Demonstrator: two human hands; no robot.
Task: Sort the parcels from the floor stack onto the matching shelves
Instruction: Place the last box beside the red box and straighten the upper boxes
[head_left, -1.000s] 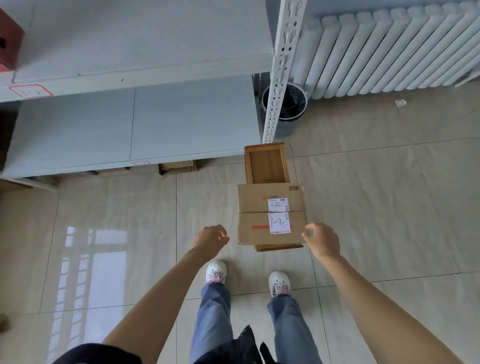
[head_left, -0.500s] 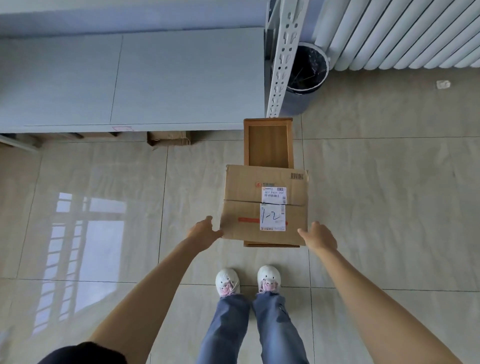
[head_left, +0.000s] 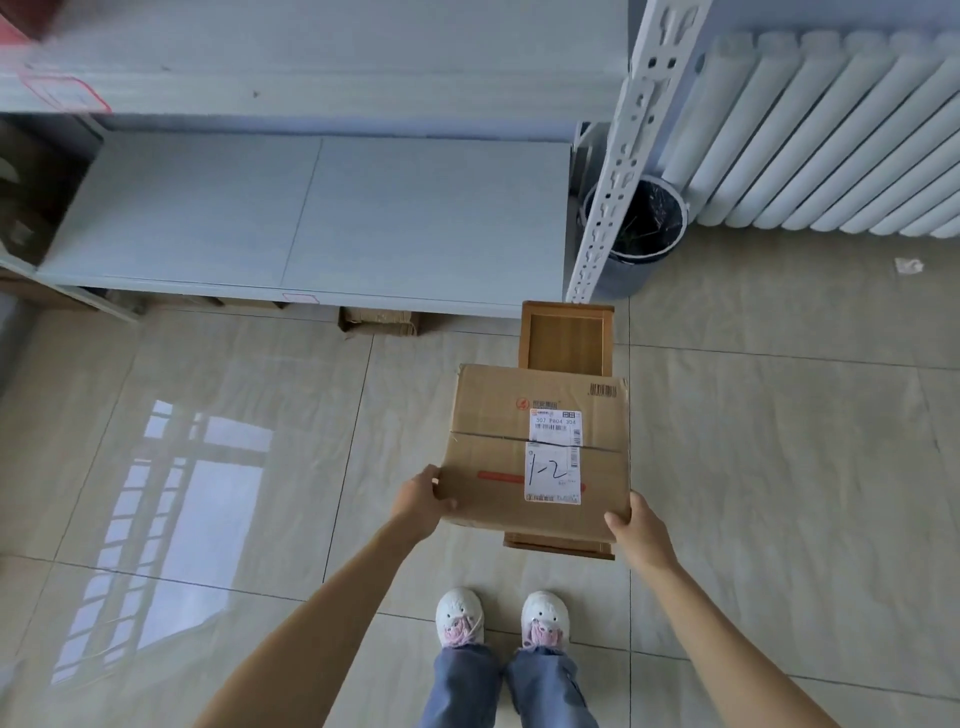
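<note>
Parcel (head_left: 537, 449), a cardboard box w/ a label hand-marked "1-2", sits between both hands at the near corners. Left hand (head_left: 422, 500) grips the near-left corner, thumb on top; right hand (head_left: 636, 525) grips the near-right corner, fingers curled round the edge. A sec ago both hands hung apart from the box, fingers loosely curled & holding nothing; half a sec ago they were just touching its sides. Now the box looks bigger in view and tilted, its far edge covering more of the wooden tray (head_left: 565, 338) beneath, so it appears lifted off the stack, though contact at the far edge can't be ruled out. Beyond the hands: low shelf (head_left: 311, 218), w/ a higher shelf (head_left: 311, 78) above it carrying a red-edged tag (head_left: 62, 93), text too blurred to read. Right of the shelf post (head_left: 618, 171): a bin (head_left: 644, 223) & radiator (head_left: 831, 135). Judgement: pickup done, next comes finding the shelf marked 1-2 & setting the box there.
</note>
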